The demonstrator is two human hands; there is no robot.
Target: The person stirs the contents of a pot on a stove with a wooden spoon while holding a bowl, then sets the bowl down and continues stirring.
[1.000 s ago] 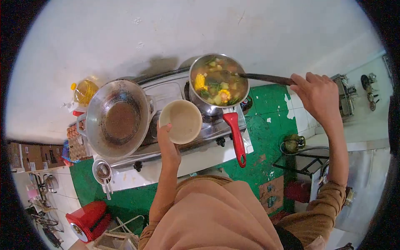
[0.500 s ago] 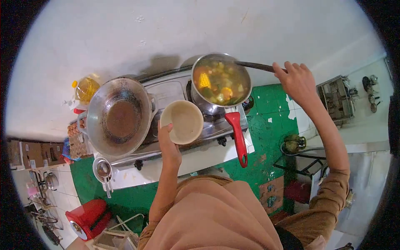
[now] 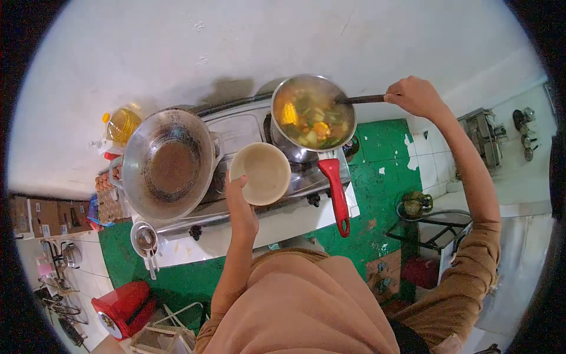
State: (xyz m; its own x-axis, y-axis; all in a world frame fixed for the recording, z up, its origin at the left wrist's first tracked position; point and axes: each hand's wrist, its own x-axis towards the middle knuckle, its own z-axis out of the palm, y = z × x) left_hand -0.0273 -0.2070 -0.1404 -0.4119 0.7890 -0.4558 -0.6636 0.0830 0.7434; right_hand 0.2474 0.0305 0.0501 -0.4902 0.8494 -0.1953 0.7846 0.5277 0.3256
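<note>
clock face centred on the bowl, wearer at 6. left hand (image 3: 240,203): grip clamped on the bowl (image 3: 260,174), thumb over the rim at 8; likely so the mouth stays upward. only pale inner wall seen inside. right hand (image 3: 415,96), at 2: grip closed round the outer end of a dark utensil (image 3: 365,99); held far back, probably away from the heat. far end lies in the broth (image 3: 306,97), shape hidden. pot (image 3: 282,137) between 1 and 2, on the stove (image 3: 239,133): hazy broth, corn (image 3: 289,114), vegetable pieces (image 3: 312,137). red handle (image 3: 336,197) runs toward 5, presumably for reach. wok (image 3: 171,159) at 9: base browned, no food seen. small white dish (image 3: 134,231) at 8, strainer (image 3: 145,239) inside.
</note>
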